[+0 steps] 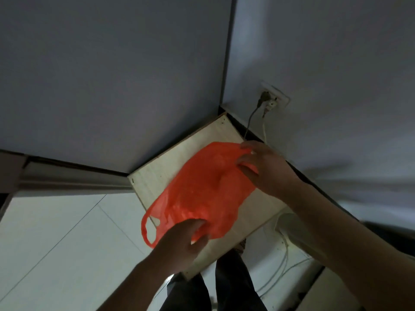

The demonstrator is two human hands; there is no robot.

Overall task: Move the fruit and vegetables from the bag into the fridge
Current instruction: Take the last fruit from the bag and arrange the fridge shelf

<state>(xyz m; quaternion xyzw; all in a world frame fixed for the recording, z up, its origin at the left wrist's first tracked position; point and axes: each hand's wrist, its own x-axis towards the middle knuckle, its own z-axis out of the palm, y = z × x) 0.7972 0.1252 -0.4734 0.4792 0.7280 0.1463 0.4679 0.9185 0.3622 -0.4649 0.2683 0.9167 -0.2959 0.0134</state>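
Two cords (250, 123) behind the orange bag (202, 189)

No readable text or label anywhere; the orange bag (202, 189) seems unprinted in this dim view.

Orange-red bag (202, 189); pale wood-grain tabletop (161, 173); white floor tiles (67, 239); grey-blue walls (112, 75).

A pale wooden bench (157, 176) stands in a corner on a white tiled floor (67, 243). An orange plastic bag (202, 191) lies slumped across its top, with one handle loop hanging over the left edge.
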